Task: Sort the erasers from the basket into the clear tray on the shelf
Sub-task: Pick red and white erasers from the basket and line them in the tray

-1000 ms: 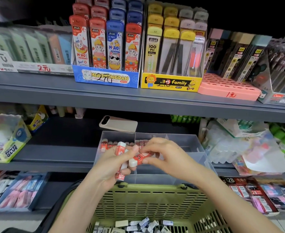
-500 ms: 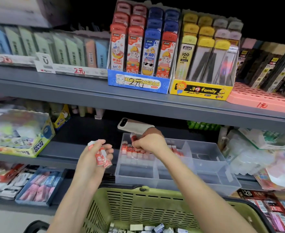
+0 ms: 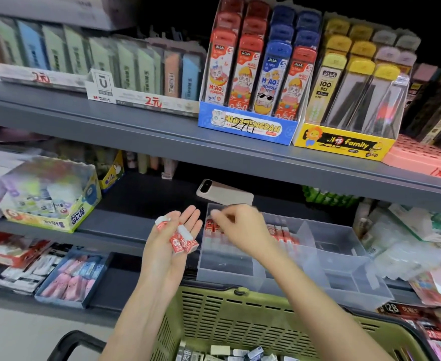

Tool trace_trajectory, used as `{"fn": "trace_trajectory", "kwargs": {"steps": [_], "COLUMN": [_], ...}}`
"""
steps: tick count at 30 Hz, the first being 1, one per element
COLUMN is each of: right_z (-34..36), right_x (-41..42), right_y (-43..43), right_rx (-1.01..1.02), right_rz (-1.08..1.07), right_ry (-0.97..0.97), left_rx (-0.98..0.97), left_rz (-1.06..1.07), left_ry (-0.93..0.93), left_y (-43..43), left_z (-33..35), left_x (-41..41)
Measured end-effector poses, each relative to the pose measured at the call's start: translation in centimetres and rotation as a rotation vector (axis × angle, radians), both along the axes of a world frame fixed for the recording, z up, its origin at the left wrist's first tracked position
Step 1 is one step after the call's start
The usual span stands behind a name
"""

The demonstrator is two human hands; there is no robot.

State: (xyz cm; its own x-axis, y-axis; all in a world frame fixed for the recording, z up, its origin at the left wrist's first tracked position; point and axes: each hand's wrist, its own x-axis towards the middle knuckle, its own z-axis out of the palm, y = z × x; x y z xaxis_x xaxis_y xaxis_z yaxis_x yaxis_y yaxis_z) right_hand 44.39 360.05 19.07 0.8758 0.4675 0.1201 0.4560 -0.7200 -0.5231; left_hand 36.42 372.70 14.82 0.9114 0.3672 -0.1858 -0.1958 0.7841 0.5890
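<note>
Head view. The left hand (image 3: 173, 237) lies palm up with its fingers spread straight, level with the front of the middle shelf (image 3: 125, 226). At least 3 red-and-white erasers (image 3: 182, 243) rest on its palm and finger bases. It sits just left of the clear tray (image 3: 344, 259).

The right hand (image 3: 237, 227) hangs over the tray's back-left compartment with its fingers curled toward the left hand. Motion blur covers the fingertips, so I cannot tell whether they pinch anything.

The tray stands on the middle shelf. An eraser row (image 3: 283, 233) stands on end along its back compartments, partly hidden by the right hand. The front compartments show no contents.

A phone (image 3: 224, 195) lies flat on the shelf directly behind the tray. The green basket (image 3: 240, 319) sits below and in front of the tray, and loose erasers (image 3: 227, 353) lie on its floor.
</note>
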Motion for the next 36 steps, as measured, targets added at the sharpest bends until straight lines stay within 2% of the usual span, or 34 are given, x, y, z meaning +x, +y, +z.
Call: {"fn": "trace_trajectory", "kwargs": {"steps": [1,3,7,10,12,14,17,20,24,27,31,36], "right_z": [0.3,0.5,0.0,0.0,0.2,0.7,1.1,0.8,0.8,0.7,-0.9,-0.5], "right_x": [-1.3,-3.7,-5.9,-6.2,-5.8,-4.4,-1.2,1.5,3.7,4.9,4.8,5.3], "right_y": [-0.1,0.0,0.2,-0.9,-3.1,-6.5,-12.0,-14.2,-13.4,-12.4,-11.8,-12.7], "right_rx": [0.157,0.311,0.398,0.484,0.548,0.565,0.438,0.185,-0.164,-0.348,-0.48,-0.548], "right_rz": [0.069,0.146,0.139,0.117,0.038,-0.15,-0.442,-0.538,-0.544,-0.533,-0.462,-0.315], "right_ry": [0.095,0.208,0.211,0.288,0.311,0.225,0.069,0.075,0.069,0.021,-0.049,0.064], "left_rx": [0.002,0.01,0.197,0.341,0.434,0.512,0.599,0.637,0.478,0.542,0.623,0.491], "left_rz": [0.008,0.007,-0.107,-0.167,-0.162,-0.11,-0.061,-0.12,-0.225,-0.251,-0.282,-0.317], "left_ry": [-0.014,-0.05,-0.11,-0.13,-0.13,-0.089,0.003,0.06,0.083,0.078,0.08,0.108], "left_y": [0.0,-0.2,-1.1,-1.9,-2.5,-3.0,-3.7,-4.8,-6.7,-7.5,-7.9,-8.3], "left_z": [0.2,0.6,1.4,1.5,1.5,1.6,2.3,2.7,3.4,3.7,3.7,3.9], "left_x": [-0.1,-0.4,-1.2,-1.4,-1.4,-1.3,-1.1,-0.5,0.5,0.9,1.4,1.9]}}
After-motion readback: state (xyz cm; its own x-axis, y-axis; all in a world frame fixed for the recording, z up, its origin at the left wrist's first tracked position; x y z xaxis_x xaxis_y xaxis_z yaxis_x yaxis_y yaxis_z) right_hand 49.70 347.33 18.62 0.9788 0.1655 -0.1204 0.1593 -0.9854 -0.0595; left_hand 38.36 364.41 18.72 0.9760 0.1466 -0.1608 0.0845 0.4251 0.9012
